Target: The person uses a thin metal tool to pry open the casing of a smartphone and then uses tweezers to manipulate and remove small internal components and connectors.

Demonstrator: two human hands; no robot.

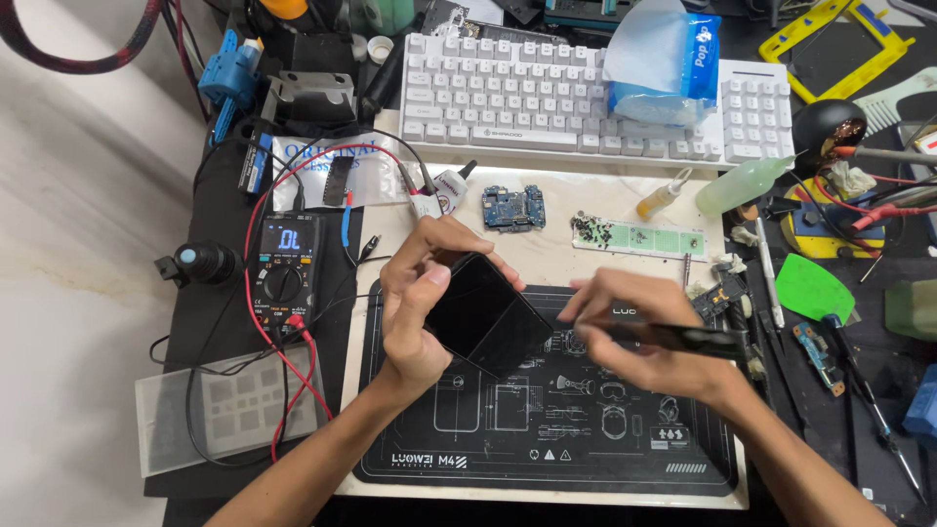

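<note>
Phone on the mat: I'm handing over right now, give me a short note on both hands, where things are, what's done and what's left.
Left hand: grips the black phone, tilted above the black work mat.
Right hand: holds a dark slim tool, tip at the phone's right edge.
Nearby: blue circuit board and parts strip above the mat, multimeter left.
Done: phone picked up, tool in place.
Left: the phone looks closed; any edge work seems unfinished.

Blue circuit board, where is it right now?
Head view: the blue circuit board lies upper centre, just below the white keyboard, above the left hand holding the black phone.
</note>
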